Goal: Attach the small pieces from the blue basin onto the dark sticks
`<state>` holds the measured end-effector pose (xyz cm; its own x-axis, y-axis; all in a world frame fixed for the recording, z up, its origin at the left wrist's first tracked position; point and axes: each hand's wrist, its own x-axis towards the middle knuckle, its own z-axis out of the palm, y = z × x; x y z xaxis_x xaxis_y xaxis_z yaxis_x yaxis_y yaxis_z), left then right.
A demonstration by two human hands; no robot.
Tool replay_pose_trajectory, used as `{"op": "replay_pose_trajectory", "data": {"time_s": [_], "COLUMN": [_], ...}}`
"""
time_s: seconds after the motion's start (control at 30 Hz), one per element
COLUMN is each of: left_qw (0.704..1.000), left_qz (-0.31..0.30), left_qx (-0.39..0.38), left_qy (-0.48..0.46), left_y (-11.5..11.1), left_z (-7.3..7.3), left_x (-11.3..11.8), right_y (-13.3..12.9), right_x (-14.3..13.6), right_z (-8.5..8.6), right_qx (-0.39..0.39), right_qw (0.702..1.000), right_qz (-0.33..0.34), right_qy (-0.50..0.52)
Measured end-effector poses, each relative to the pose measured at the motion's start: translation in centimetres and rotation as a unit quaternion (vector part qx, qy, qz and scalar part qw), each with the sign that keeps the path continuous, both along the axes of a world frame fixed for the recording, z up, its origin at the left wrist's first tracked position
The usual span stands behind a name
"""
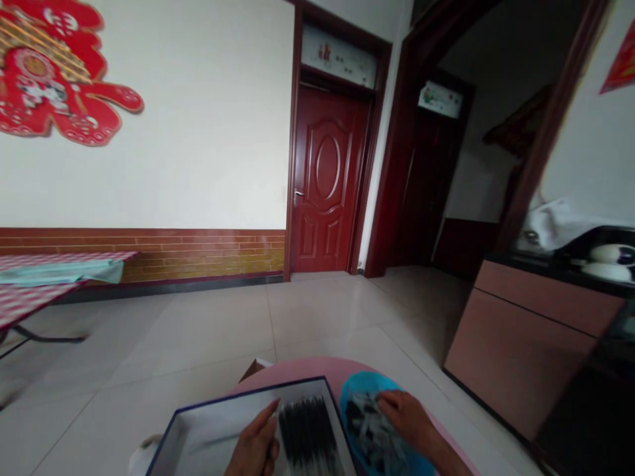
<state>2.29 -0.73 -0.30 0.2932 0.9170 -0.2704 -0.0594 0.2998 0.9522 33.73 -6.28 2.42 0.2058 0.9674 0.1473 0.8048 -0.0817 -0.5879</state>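
A shallow white box (pixel 208 415) with a dark blue rim lies in front of me. My left hand (pixel 255 441) is over it, fingers closed beside a dense row of slim black pieces (pixel 307 430) that look wrapped in clear plastic. Whether the hand grips one of them I cannot make out. To the right is a blue basin (pixel 370 380) with many small grey, black and clear pieces (pixel 372 433) heaped inside. My right hand (pixel 404 416) reaches over the basin's right side, its fingers curled together at the heap; what they hold is too blurred to name.
Box and basin rest on a round pink table (pixel 297 369). A brown cardboard box edge (pixel 254 370) shows behind it. At left is a table with a checked cloth (pixel 30 304); at right, a pinkish cabinet (pixel 536 330). A red door (pixel 325 178) is ahead.
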Motion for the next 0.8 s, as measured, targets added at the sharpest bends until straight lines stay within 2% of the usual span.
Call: {"op": "replay_pose_trajectory", "data": {"time_s": [0.1, 0.2, 0.27, 0.37, 0.43, 0.53, 0.57, 0.67, 0.73, 0.8], "left_qw": [1.0, 0.999, 0.998, 0.987, 0.957, 0.868, 0.843, 0.786, 0.766, 0.76], "left_qz": [-0.017, -0.02, -0.007, -0.029, -0.08, -0.152, -0.173, -0.226, -0.26, -0.282], "left_qx": [-0.023, 0.002, 0.028, 0.072, 0.148, 0.289, 0.311, 0.312, 0.285, 0.265], "left_qy": [0.008, 0.025, 0.051, 0.141, 0.238, 0.375, 0.404, 0.483, 0.514, 0.523], "left_y": [-0.1, -0.1, -0.1, -0.5, -1.3, -3.2, -3.9, -5.6, -6.1, -6.4], "left_z": [0.6, 1.1, 1.5, 2.0, 2.3, 2.8, 2.9, 3.1, 3.2, 3.3], "left_x": [0.0, 0.0, 0.0, 0.0, 0.2, 1.0, 1.5, 3.0, 3.9, 4.6], "right_y": [-0.6, -0.1, 0.6, 2.0, 3.2, 5.0, 5.6, 6.9, 7.2, 7.2], "right_x": [1.4, 0.8, -1.0, -5.4, -8.9, -13.7, -15.0, -17.5, -18.1, -18.1], "right_z": [-1.3, -1.3, -0.4, 1.5, 2.4, 2.4, 2.2, 1.0, 0.2, -0.3], "right_qx": [0.014, 0.047, 0.075, 0.118, 0.134, 0.122, 0.12, 0.129, 0.142, 0.155], "right_qw": [0.997, 0.993, 0.993, 0.992, 0.985, 0.978, 0.975, 0.967, 0.962, 0.957], "right_qz": [-0.013, -0.048, -0.043, 0.028, 0.104, 0.171, 0.185, 0.221, 0.234, 0.246], "right_qy": [-0.078, -0.099, -0.076, -0.018, 0.015, 0.019, 0.016, 0.009, 0.009, 0.002]}}
